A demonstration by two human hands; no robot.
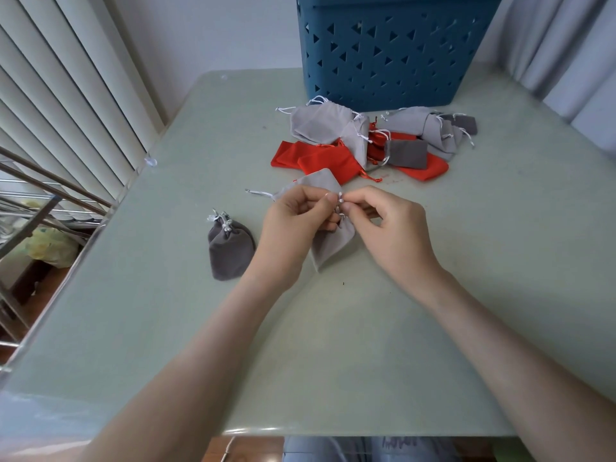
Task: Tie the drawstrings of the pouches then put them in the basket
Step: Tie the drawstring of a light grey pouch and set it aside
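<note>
Shows the left hand point(293, 221) and the right hand point(390, 225) meeting fingertip to fingertip over the middle of the table point(333, 345). Shows each pinching the white drawstring point(340, 196) of a light grey pouch point(330, 245) between thumb and forefinger, the other fingers curled.

Places the pouch directly between and under the hands, neck at the pinch. Sets its long axis from the hands toward the near edge, leaning slightly left, closed bottom pointing near. Cannot tell whether it rests on the table.

Shows more light grey cloth point(320, 181) just beyond the knuckles, a cord trailing left; cannot tell whether it belongs to the same pouch.

Shows, left of the left hand and apart from it, a dark grey pouch point(230, 251) lying flat, cinched neck and white knot at the far end, bottom toward the near edge.

Shows, farther off, a loose pile of pouches point(366, 141), red, light grey and dark grey, overlapping.

Shows, touching the pile's far side, a blue basket point(390, 51) with triangular cut-outs; rim cropped, interior and contents out of view.
</note>
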